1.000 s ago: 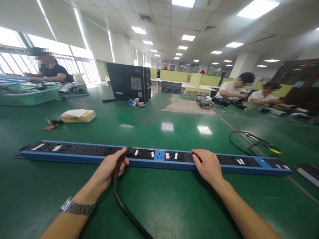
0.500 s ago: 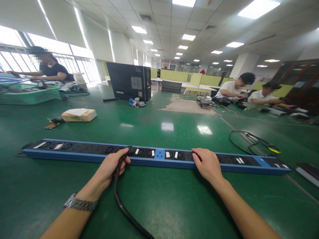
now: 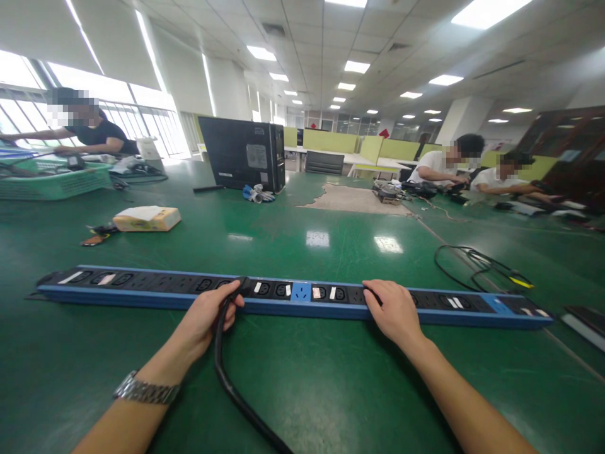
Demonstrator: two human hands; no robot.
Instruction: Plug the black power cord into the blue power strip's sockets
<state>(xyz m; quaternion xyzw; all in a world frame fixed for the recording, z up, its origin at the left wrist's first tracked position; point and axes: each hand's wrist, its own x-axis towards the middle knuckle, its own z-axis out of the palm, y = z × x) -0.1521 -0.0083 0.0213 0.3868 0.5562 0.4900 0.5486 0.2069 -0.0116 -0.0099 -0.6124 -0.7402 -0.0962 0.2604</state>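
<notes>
A long blue and black power strip [image 3: 283, 306] lies across the green table, its sockets facing up and several bearing white labels. My left hand [image 3: 212, 315] is closed round the black plug [image 3: 242, 286] of a thick power cord [image 3: 236, 394], at a socket left of the blue middle socket. Whether the plug sits fully in cannot be seen. From the plug the cord runs down past the bottom edge of the view. Over the strip's right half, my right hand [image 3: 392, 309] grips its body, thumb and fingers wrapped over it and hiding some sockets.
Behind the strip lie a tissue pack [image 3: 147, 219], gloves [image 3: 258, 193], a black computer case [image 3: 243, 154] and a coiled cable [image 3: 479, 268]. A green basket [image 3: 61, 183] stands left, near a person [image 3: 101, 133]. Two people [image 3: 432, 167] work at far right.
Both hands keep their hold, the left on the plug and the right on the strip. The view has shifted very slightly; the person at far left has moved an arm.
</notes>
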